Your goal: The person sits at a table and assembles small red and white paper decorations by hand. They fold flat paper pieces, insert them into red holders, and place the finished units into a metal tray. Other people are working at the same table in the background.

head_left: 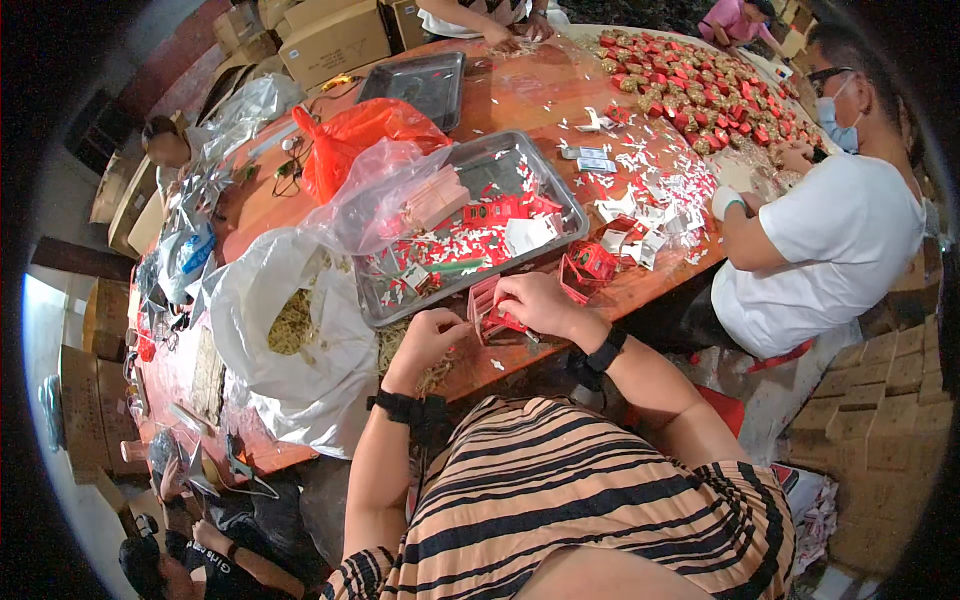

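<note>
At the near table edge my right hand (542,303) curls over a small red paper box (487,308) with pinkish-white edges, fingers closed on it. My left hand (438,342) meets its left side, fingertips pinched at the edge; the exact grip there is partly hidden. Just beyond lies a grey metal tray (577,212) holding red and white paper scraps, a stack of pale pink card strips (437,200) and red printed card pieces (497,210). More red paper boxes (597,262) lie right of my right hand, at the tray's corner.
A white plastic sack (340,385) of straw-like filler stands left of my left hand. Past it are a red-orange plastic bag (370,135) and a second tray (455,95). Many red-and-gold pieces (700,85) cover the far right. A co-worker in a white shirt (830,220) sits right.
</note>
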`<act>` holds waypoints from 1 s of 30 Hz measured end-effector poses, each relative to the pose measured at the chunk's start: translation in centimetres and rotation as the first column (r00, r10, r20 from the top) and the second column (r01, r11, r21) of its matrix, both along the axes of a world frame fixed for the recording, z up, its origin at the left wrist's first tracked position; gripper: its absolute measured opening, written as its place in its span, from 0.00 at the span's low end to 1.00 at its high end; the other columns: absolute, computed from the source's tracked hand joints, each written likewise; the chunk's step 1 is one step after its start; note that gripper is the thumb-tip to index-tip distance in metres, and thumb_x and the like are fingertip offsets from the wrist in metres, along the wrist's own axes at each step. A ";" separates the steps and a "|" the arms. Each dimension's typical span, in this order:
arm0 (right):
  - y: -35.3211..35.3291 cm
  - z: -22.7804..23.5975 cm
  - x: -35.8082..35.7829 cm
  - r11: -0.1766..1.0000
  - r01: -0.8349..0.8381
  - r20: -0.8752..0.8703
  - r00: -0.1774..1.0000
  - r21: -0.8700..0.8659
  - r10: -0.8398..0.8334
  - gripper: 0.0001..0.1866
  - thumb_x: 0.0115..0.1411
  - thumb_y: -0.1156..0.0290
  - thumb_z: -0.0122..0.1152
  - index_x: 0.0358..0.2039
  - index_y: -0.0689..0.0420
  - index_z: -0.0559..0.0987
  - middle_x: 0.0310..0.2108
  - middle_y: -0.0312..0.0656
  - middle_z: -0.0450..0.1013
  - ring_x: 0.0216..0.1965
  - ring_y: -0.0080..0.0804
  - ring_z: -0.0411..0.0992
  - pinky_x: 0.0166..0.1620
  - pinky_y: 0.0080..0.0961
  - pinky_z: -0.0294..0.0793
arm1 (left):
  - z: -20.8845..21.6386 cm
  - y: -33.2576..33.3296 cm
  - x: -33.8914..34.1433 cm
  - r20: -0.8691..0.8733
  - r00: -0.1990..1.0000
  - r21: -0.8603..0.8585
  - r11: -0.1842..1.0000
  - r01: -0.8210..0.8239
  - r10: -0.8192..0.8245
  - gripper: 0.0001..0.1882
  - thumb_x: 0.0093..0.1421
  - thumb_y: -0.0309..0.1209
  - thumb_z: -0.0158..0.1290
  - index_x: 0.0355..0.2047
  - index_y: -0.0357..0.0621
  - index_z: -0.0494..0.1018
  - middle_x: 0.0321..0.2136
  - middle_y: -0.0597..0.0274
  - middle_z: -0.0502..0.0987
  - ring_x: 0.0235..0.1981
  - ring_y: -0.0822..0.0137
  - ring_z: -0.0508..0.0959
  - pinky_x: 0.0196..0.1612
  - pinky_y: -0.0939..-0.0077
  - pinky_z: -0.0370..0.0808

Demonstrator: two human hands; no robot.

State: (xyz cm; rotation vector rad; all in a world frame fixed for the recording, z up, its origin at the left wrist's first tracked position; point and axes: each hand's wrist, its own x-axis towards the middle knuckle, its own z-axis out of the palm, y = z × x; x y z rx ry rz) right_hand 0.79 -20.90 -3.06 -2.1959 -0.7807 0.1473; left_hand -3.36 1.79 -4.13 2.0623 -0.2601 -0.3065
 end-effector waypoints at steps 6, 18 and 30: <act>-3.3 -1.8 4.2 0.981 0.193 -0.151 0.970 -0.008 -0.192 0.09 0.49 0.67 0.58 0.28 0.58 0.79 0.26 0.49 0.75 0.30 0.44 0.74 0.34 0.36 0.72 | -3.8 -0.2 0.7 -0.078 0.989 -0.037 0.991 -0.131 0.128 0.13 0.56 0.34 0.54 0.32 0.33 0.76 0.22 0.66 0.75 0.23 0.77 0.70 0.27 0.77 0.68; -10.2 -0.2 10.1 0.781 0.602 0.336 0.710 0.167 -0.619 0.11 0.50 0.66 0.58 0.34 0.57 0.78 0.33 0.47 0.73 0.38 0.45 0.72 0.42 0.37 0.70 | -5.8 2.9 -2.0 0.008 0.967 0.189 0.949 -0.252 0.255 0.12 0.51 0.34 0.56 0.30 0.38 0.78 0.24 0.52 0.78 0.26 0.61 0.78 0.32 0.71 0.72; 1.7 -9.2 2.1 0.929 0.084 0.487 0.867 -0.360 0.110 0.04 0.48 0.69 0.57 0.25 0.53 0.73 0.29 0.40 0.66 0.36 0.37 0.68 0.37 0.34 0.68 | -7.2 2.0 -1.2 0.283 0.946 0.476 0.833 -0.282 0.159 0.07 0.48 0.30 0.53 0.29 0.45 0.78 0.30 0.55 0.75 0.34 0.55 0.76 0.36 0.63 0.73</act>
